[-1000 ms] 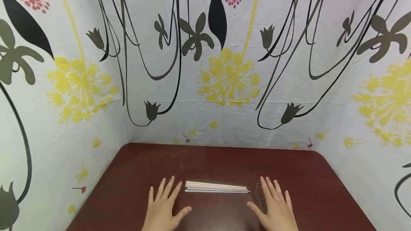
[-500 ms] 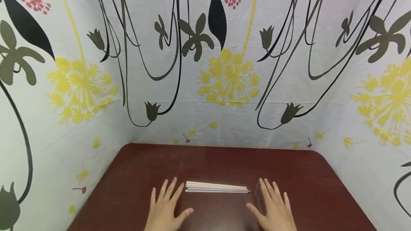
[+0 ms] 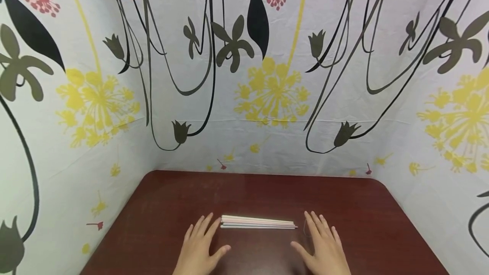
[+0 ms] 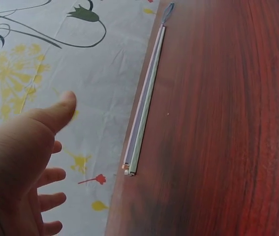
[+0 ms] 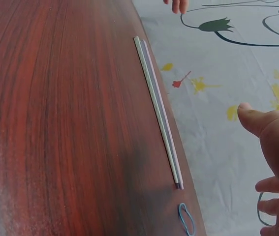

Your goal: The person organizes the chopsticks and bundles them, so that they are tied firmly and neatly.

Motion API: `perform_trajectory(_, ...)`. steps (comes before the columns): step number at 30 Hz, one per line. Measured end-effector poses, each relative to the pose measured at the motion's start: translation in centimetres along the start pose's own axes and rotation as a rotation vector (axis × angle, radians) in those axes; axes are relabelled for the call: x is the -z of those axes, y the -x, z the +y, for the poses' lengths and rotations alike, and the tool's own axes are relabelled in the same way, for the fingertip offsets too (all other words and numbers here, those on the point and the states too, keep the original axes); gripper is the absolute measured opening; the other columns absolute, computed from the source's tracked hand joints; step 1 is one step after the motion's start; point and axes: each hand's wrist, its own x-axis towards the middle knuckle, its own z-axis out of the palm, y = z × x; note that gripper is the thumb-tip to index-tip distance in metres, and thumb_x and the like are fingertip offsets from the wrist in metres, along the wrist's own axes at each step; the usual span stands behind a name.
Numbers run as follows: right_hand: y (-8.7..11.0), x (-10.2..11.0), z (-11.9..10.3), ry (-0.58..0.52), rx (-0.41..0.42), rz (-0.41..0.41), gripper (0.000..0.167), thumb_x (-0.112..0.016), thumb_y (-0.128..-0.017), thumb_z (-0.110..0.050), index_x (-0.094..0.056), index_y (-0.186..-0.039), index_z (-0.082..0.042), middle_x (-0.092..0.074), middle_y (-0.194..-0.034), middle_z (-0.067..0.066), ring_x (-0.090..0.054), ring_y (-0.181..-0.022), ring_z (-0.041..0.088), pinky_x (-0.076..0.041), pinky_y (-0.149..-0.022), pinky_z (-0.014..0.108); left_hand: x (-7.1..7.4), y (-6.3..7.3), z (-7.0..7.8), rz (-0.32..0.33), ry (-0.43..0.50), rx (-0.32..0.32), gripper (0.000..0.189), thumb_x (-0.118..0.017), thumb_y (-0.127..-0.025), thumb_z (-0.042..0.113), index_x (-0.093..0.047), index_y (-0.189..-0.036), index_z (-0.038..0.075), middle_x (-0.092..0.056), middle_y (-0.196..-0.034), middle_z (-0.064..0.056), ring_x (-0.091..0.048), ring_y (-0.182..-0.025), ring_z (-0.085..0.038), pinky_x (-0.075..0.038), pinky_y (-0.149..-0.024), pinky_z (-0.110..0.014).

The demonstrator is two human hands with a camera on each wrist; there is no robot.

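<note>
Your left hand [image 3: 199, 245] is spread wide and holds nothing: the fingers point forward and the thumb stands out toward your right hand [image 3: 324, 245]. Your right hand is likewise wide and gripping nothing, its thumb directed inward toward your left. Whether either palm rests on the table [image 3: 248, 194] cannot be determined from these views.

The bundle of thin sticks [image 3: 257, 223] lies flat on the table between your two hands, ahead of both thumbs and about level with your fingers. Its length runs crosswise from hand to hand. The left end is just beside your left index fingertip; contact cannot be confirmed. The right end stops short of your right index finger. The sticks lie side by side in pale green, lavender and pink tones; a dark tip projects at the end nearer your right hand.

A thin blue loop [image 5: 186, 219] lies on the table near your right hand, just past the right end of the sticks and apart from it. In the head view, your right index finger partly covers this loop.

Ahead of both hands, at the table's far edge, hangs a white cloth [image 3: 267, 152] printed with yellow, red and dark plant motifs.
</note>
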Motion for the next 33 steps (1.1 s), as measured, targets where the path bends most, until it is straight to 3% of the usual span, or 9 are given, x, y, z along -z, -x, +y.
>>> perform_trajectory(6, -0.7, -0.7, -0.6, -0.018, 0.128, 0.065, 0.073, -0.085, -0.079, -0.040, -0.058, -0.140, -0.010, -0.064, -0.132, 0.011, -0.059, -0.124, 0.034, -0.039, -0.102, 0.063, -0.8, -0.8, -0.2, 0.024, 0.027, -0.040, 0.067, -0.075, -0.088, 0.046, -0.057, -0.142, 0.012, -0.050, -0.149, -0.014, -0.044, -0.138, -0.042, -0.032, -0.108, -0.065)
perform_trajectory(14, -2.8, -2.4, -1.2, -0.036, 0.299, 0.094, 0.066, -0.088, -0.077, -0.033, -0.063, -0.134, -0.010, -0.067, -0.126, 0.010, -0.063, -0.116, 0.031, -0.048, -0.095, 0.057, -1.9, -2.6, -0.1, -0.039, 0.047, -0.102, 0.060, -0.072, -0.092, 0.041, -0.057, -0.141, 0.010, -0.050, -0.148, -0.017, -0.044, -0.138, -0.041, -0.033, -0.108, -0.064)
perform_trajectory(18, -3.4, -3.7, -1.0, -0.036, 0.308, 0.072, 0.063, -0.087, -0.077, -0.032, -0.065, -0.131, -0.008, -0.068, -0.122, 0.012, -0.064, -0.114, 0.032, -0.050, -0.094, 0.054, -2.8, -3.4, 0.3, -0.060, 0.033, -0.111, 0.057, -0.070, -0.094, 0.037, -0.058, -0.141, 0.008, -0.050, -0.148, -0.018, -0.044, -0.138, -0.041, -0.033, -0.110, -0.062)
perform_trajectory(26, -4.4, -6.5, -1.0, -0.045, 0.272, -0.089, 0.062, -0.081, -0.084, -0.034, -0.061, -0.133, -0.002, -0.064, -0.126, 0.015, -0.062, -0.116, 0.036, -0.049, -0.092, 0.056, -4.8, -4.2, 0.3, -0.022, -0.009, -0.111, 0.050, -0.069, -0.095, 0.025, -0.058, -0.138, 0.002, -0.052, -0.144, -0.021, -0.045, -0.137, -0.045, -0.036, -0.108, -0.061)
perform_trajectory(33, -4.7, -8.0, -0.6, 0.009, 0.338, -0.048, 0.058, -0.083, -0.081, -0.029, -0.065, -0.126, 0.002, -0.065, -0.119, 0.016, -0.064, -0.110, 0.035, -0.051, -0.089, 0.054, -5.8, -4.7, 0.0, -0.043, -0.046, -0.142, 0.048, -0.068, -0.095, 0.021, -0.058, -0.138, 0.002, -0.054, -0.144, -0.019, -0.047, -0.136, -0.043, -0.037, -0.108, -0.060)
